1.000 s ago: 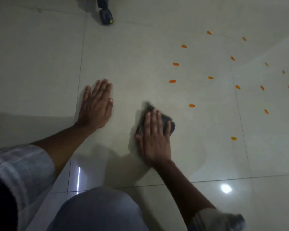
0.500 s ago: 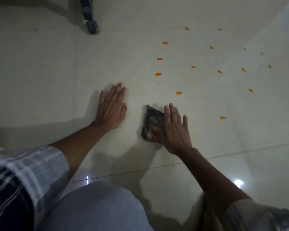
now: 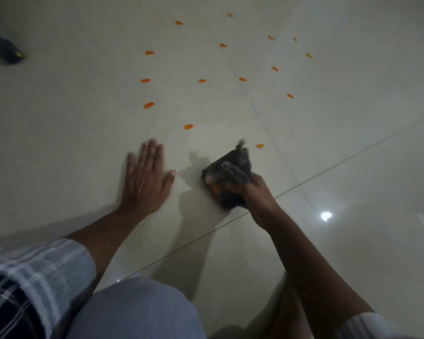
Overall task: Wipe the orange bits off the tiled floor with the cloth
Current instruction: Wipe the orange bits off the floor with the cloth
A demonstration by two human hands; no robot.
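Right grip (image 3: 240, 184) bunched tight around dark cloth (image 3: 233, 177) on tiled floor (image 3: 83, 118); left grip (image 3: 146, 177) spread flat beside it; orange bits (image 3: 188, 127) scattered beyond, nearest just beside cloth

The dark cloth (image 3: 233, 177) is sitting bunched up on the shiny pale tiled floor (image 3: 59, 133), with small orange bits (image 3: 188, 127) lying scattered beyond it.
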